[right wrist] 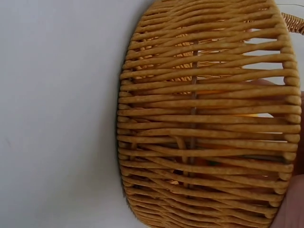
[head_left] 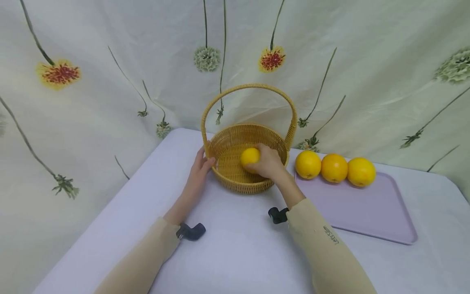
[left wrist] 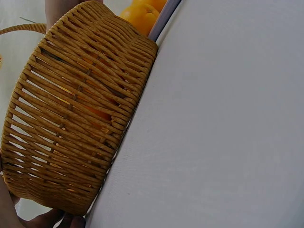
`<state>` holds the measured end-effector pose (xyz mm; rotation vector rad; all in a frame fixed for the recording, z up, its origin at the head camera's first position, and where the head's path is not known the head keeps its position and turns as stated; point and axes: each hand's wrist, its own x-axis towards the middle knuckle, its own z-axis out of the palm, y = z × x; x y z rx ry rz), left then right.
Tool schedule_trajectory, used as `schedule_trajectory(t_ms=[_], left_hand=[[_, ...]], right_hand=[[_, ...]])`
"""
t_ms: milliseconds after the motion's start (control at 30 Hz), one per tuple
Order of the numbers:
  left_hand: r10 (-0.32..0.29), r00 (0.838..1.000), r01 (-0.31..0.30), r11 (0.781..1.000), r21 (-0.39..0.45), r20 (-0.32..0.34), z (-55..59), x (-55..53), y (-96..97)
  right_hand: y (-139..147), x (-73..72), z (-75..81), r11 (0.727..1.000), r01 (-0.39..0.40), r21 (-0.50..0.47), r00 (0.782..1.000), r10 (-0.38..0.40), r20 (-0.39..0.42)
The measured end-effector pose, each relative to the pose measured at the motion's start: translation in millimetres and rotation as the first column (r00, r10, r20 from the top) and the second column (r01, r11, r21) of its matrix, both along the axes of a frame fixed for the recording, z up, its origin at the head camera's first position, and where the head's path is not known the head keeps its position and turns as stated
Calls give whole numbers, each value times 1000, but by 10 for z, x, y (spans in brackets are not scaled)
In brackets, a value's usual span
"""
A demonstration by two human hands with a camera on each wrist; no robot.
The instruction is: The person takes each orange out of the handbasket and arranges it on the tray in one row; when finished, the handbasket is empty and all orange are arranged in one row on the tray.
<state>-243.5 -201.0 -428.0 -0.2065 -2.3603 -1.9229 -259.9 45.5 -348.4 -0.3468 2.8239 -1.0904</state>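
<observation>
A round wicker basket point(head_left: 240, 185) with a tall hoop handle stands on the table. My right hand point(head_left: 269, 162) reaches over its near right rim and grips an orange point(head_left: 250, 157) inside it. At the basket's left side, my left hand point(head_left: 200, 165) holds the rim by the foot of the handle, thumb at the rim and fingers along the outside. In the left wrist view the fingertips point(left wrist: 47, 219) touch the woven wall low down. The right wrist view shows mostly the wicker wall point(right wrist: 204, 118), which hides most of the right hand.
On the right lies a lilac tray point(head_left: 367, 208). Along its far edge sit three oranges point(head_left: 334, 168) in a row, close to the basket's right side. A white cloth point(head_left: 235, 253) covers the table, and a flower-print curtain point(head_left: 165, 53) hangs behind.
</observation>
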Motion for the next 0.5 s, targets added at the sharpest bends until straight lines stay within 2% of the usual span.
schedule_trajectory(t_ms=[233,500], left_hand=[[1,1000,-1,1000,-9,13,-8,3,14],[3,1000,-3,1000,-13,7,15,17,23]], right_hand=[[-16,10,-63,999,28,-31,997,-30,-71],[13,141,-14,989,69,-134,990,-84,-114]])
